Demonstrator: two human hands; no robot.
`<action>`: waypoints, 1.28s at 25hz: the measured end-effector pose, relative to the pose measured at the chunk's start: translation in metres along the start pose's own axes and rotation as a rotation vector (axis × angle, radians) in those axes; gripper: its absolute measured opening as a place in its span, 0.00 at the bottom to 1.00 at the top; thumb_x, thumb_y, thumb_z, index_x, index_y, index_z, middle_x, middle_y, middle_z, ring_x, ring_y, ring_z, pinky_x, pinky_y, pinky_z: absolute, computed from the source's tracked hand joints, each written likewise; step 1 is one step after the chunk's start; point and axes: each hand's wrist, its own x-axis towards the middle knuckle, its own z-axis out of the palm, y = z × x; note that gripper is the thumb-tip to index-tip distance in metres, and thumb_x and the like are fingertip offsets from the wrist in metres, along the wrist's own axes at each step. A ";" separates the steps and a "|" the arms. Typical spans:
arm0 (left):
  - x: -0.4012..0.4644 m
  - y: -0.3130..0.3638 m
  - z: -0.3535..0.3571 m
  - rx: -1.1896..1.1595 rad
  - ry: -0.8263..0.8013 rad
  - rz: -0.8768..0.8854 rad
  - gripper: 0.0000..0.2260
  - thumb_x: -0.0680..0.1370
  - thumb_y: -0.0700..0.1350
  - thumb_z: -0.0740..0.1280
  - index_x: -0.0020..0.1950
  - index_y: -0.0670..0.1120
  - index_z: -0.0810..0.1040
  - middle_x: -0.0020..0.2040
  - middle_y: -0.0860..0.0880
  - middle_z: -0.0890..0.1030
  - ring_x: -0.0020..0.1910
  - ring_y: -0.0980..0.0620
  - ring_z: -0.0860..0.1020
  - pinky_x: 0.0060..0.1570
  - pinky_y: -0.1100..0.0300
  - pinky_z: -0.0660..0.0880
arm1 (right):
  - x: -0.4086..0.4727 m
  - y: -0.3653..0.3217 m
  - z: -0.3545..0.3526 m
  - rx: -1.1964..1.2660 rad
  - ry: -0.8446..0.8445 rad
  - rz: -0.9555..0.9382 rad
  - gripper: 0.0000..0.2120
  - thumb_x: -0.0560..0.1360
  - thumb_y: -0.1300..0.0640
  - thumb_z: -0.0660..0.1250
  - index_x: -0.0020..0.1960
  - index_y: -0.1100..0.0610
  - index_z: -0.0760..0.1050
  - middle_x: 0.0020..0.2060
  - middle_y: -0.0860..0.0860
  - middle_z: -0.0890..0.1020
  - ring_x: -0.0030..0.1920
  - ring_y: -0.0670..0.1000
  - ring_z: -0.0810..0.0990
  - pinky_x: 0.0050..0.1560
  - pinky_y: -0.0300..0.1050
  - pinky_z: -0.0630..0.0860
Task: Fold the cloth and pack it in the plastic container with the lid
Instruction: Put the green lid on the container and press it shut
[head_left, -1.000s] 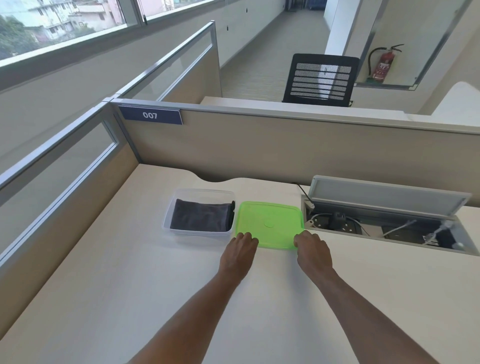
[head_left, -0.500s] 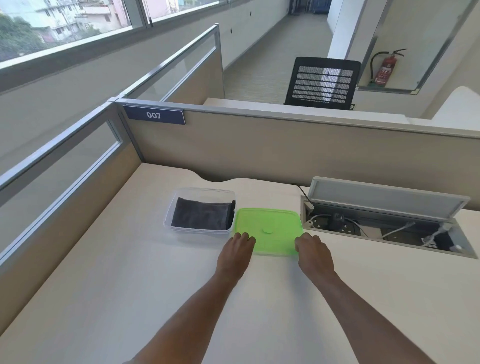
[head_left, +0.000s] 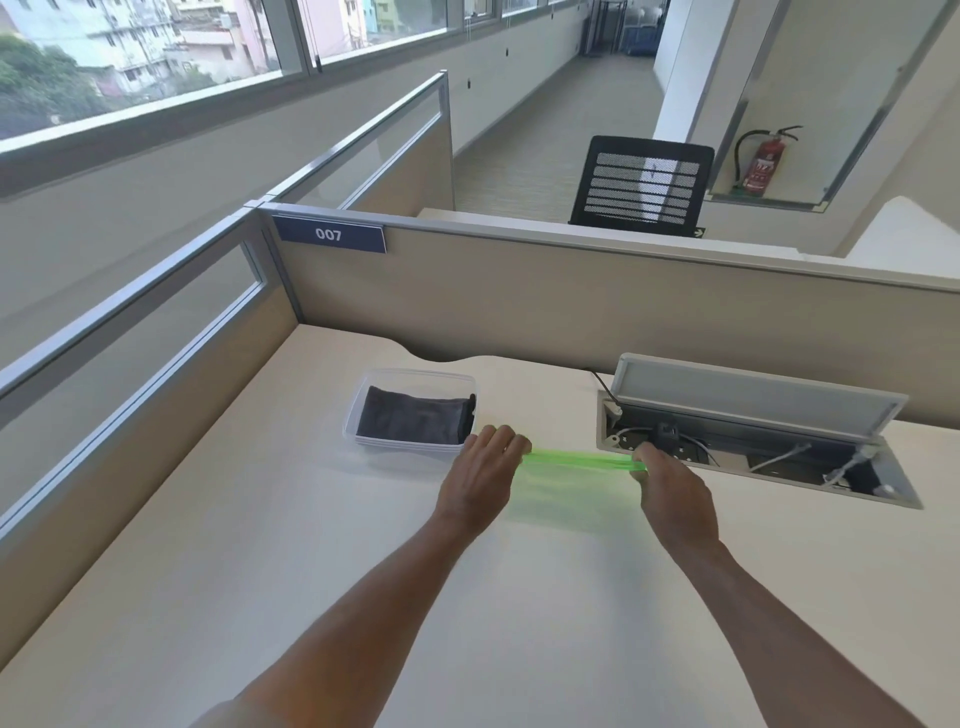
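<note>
Hands: two, both bare, reaching forward over the table.
Left hand: grips the left edge of the green lid, fingers curled over that edge.
Right hand: grips the lid's right edge, thumb and fingers pinching it.
Lid: one, translucent green, held between the two hands clear of the table and seen nearly edge-on; a green tint falls on the tabletop beneath it.
Plastic container: one, clear, open, standing on the table just beyond and to the left of the left hand.
Cloth: one, dark grey, folded, lying inside the container.
Cable box: one, set into the table on the right with its flap raised; plugs and white cables show inside, too tangled to count.
Partition label: one blue plate reading 007.
Chair: one, black mesh back, behind the partition.
Fire extinguisher: one, red, in a wall recess.
</note>
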 end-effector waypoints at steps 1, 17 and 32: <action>0.002 0.001 -0.005 -0.022 0.025 -0.029 0.10 0.75 0.36 0.68 0.53 0.47 0.77 0.47 0.50 0.77 0.45 0.46 0.73 0.43 0.54 0.69 | 0.000 -0.002 -0.005 0.021 0.024 -0.011 0.07 0.74 0.65 0.67 0.50 0.57 0.74 0.41 0.54 0.82 0.39 0.63 0.79 0.32 0.46 0.65; -0.007 -0.059 -0.082 -0.588 0.237 -0.772 0.18 0.74 0.45 0.74 0.61 0.47 0.73 0.46 0.50 0.80 0.47 0.48 0.80 0.44 0.59 0.72 | 0.026 -0.086 -0.031 0.646 -0.040 -0.075 0.11 0.76 0.63 0.66 0.56 0.53 0.71 0.38 0.58 0.82 0.34 0.56 0.82 0.37 0.51 0.80; -0.022 -0.162 -0.099 -0.509 0.036 -0.983 0.24 0.74 0.51 0.74 0.67 0.45 0.75 0.56 0.41 0.82 0.53 0.41 0.81 0.52 0.46 0.80 | 0.073 -0.197 0.037 0.737 -0.324 0.127 0.30 0.73 0.54 0.70 0.73 0.50 0.66 0.49 0.51 0.77 0.49 0.57 0.78 0.54 0.52 0.76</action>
